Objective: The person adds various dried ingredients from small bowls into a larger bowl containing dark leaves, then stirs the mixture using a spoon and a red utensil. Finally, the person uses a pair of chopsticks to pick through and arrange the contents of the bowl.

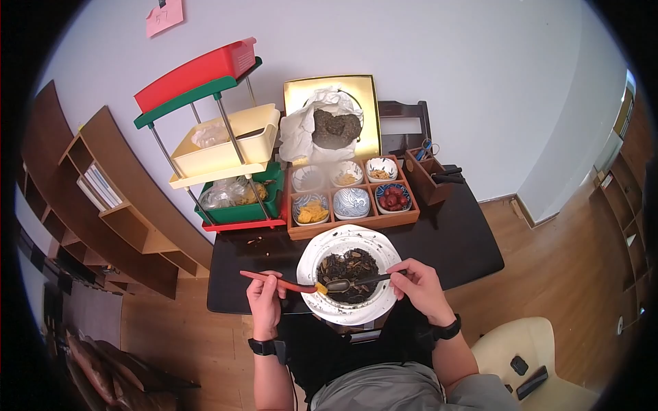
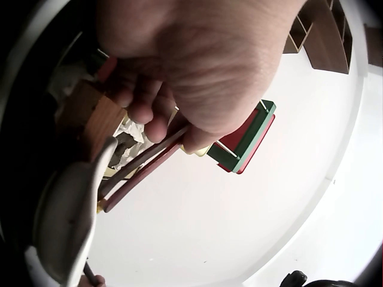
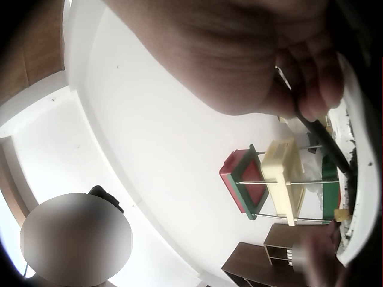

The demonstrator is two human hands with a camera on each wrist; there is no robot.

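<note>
My left hand (image 1: 264, 301) pinches red tongs (image 1: 284, 283), which hold a small yellow piece (image 1: 321, 288) at their tips. In my right hand (image 1: 419, 290) is the dark handle of a small spoon (image 1: 338, 285), gripped between thumb and fingers. Both tool ends meet over a white bowl (image 1: 310, 255) of dark, leafy material (image 1: 355, 263). In the left wrist view the left hand (image 2: 197, 60) holds the tongs (image 2: 140, 173) near the bowl's rim (image 2: 90, 221). The right wrist view shows the right hand (image 3: 251, 66) on the spoon handle (image 3: 326, 143).
Behind the bowl stands a wooden compartment tray (image 1: 356, 224) with several small bowls. A gold box (image 1: 370, 103) with white paper is at the back, a tiered rack (image 1: 195, 96) at the left, and a wooden holder (image 1: 426, 179) with scissors at the right.
</note>
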